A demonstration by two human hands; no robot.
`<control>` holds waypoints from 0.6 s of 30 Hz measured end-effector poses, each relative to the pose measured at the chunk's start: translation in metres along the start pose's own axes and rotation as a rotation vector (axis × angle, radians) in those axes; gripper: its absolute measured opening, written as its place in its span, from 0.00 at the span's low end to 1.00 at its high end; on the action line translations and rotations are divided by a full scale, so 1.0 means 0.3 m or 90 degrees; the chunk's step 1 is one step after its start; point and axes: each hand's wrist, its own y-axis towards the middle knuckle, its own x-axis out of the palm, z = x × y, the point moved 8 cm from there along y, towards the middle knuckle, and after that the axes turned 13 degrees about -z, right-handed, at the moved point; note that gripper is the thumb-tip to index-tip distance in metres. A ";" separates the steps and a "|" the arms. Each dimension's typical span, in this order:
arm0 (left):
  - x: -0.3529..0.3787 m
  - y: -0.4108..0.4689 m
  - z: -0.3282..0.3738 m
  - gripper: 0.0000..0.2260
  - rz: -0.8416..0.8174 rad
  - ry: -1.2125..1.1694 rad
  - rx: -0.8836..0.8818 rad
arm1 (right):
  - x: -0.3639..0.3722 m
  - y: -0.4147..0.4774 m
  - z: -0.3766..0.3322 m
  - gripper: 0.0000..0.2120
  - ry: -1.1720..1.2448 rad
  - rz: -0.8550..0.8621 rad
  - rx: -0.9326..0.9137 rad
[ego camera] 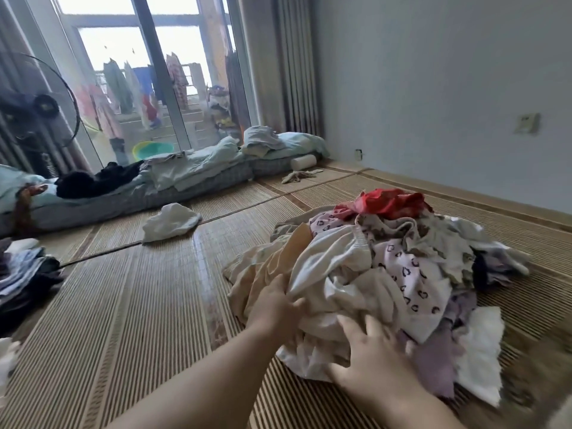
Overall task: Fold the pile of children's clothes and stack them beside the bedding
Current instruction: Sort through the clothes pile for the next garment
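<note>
A loose pile of children's clothes lies on the bamboo mat at the right: cream, pink heart-print, lilac, white and red pieces. My left hand grips a cream garment at the pile's near left edge. My right hand rests with spread fingers on the white cloth at the pile's front. Pale green bedding lies on a grey mattress along the window, far left.
A crumpled white garment lies alone on the mat between the pile and the bedding. A stack of dark and blue clothes sits at the left edge. A standing fan is by the glass door. The wall runs along the right.
</note>
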 end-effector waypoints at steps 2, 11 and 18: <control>-0.001 0.036 -0.008 0.13 0.007 0.079 -0.030 | 0.003 0.012 0.013 0.38 -0.002 0.003 0.009; -0.134 -0.112 0.115 0.09 -0.002 -0.338 0.124 | -0.158 -0.050 -0.019 0.36 0.069 0.244 0.008; -0.329 -0.471 -0.057 0.11 -0.090 -0.542 0.145 | -0.242 -0.169 -0.155 0.22 0.189 0.363 -0.094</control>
